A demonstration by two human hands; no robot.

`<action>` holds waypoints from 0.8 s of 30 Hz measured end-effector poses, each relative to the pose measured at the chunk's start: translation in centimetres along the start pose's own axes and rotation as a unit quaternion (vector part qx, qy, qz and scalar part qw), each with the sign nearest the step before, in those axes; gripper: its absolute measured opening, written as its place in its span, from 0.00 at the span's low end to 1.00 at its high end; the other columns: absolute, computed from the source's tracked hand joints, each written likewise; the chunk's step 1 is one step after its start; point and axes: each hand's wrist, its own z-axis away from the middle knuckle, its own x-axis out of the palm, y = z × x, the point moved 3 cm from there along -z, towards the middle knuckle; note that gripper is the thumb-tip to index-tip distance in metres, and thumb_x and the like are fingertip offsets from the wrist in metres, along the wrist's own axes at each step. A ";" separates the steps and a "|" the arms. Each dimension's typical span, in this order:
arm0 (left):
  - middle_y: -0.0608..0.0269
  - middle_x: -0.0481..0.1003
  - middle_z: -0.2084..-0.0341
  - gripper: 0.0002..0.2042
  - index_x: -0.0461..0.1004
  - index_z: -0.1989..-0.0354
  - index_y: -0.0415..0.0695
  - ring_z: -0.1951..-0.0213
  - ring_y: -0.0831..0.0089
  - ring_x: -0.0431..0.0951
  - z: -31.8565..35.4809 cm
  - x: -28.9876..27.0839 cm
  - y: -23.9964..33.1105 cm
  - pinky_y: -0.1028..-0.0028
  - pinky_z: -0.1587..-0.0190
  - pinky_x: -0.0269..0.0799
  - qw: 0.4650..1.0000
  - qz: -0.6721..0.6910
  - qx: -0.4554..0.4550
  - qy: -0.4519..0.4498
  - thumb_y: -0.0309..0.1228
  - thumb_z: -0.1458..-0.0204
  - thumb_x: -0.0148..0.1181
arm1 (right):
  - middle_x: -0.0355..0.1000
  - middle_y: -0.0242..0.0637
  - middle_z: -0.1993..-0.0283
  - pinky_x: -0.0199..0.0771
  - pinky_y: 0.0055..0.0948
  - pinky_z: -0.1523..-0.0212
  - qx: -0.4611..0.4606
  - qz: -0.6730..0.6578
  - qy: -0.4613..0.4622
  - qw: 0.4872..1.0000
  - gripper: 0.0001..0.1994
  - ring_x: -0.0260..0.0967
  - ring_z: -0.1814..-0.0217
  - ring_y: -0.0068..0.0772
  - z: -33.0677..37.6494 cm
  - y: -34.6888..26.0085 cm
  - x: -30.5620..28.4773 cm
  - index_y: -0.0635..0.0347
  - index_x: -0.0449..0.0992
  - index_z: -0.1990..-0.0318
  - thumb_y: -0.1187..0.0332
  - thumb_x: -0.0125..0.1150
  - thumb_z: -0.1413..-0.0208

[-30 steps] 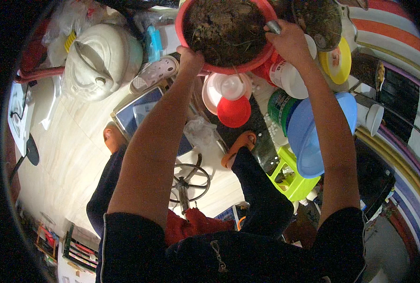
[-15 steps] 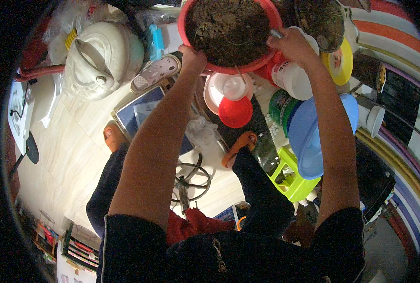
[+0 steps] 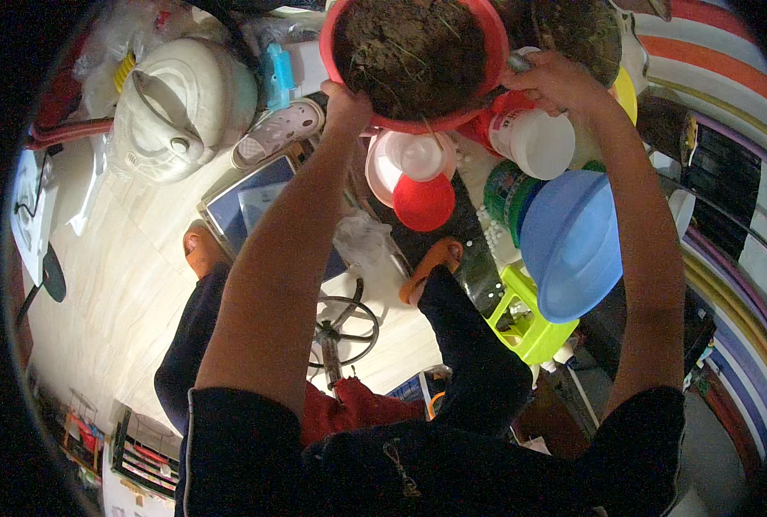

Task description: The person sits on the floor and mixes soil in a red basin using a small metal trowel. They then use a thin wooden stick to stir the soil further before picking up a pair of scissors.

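Observation:
At the top of the view is a red basin (image 3: 496, 43) filled with brown soil (image 3: 409, 60), in which thin roots or dry stalks show. My left hand (image 3: 346, 105) is closed on its near left rim. Just off the right rim, my right hand (image 3: 556, 82) has curled fingers around a small grey, metallic-looking piece (image 3: 520, 62); its kind is unclear. Below that hand lies a white tub (image 3: 545, 145) with red parts. A dark container of soil (image 3: 577, 39) stands beyond the right hand, partly hidden.
Beneath the basin sit a pink bowl (image 3: 382, 177) and a red round lid (image 3: 423, 204). A blue basin (image 3: 573, 246) and lime-green plastic stool (image 3: 534, 326) stand right. Left are a pale lidded pot (image 3: 181, 103), a clog (image 3: 278, 133) and a framed blue panel (image 3: 241, 202).
My right hand has moved right, off the basin's rim, with the grey piece still at its fingers. My left hand keeps its hold on the rim. The whole view has shifted slightly.

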 end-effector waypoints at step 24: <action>0.37 0.63 0.61 0.19 0.41 0.58 0.40 0.75 0.49 0.74 1.5 0.3 1.2 0.61 0.81 0.77 1.000 -0.017 0.017 0.021 0.24 0.53 0.44 | 0.70 0.51 0.74 0.67 0.42 0.67 -0.136 0.083 0.338 0.928 0.16 0.68 0.69 0.51 -2.7 2.5 13.4 0.66 0.72 0.70 0.60 0.60 0.59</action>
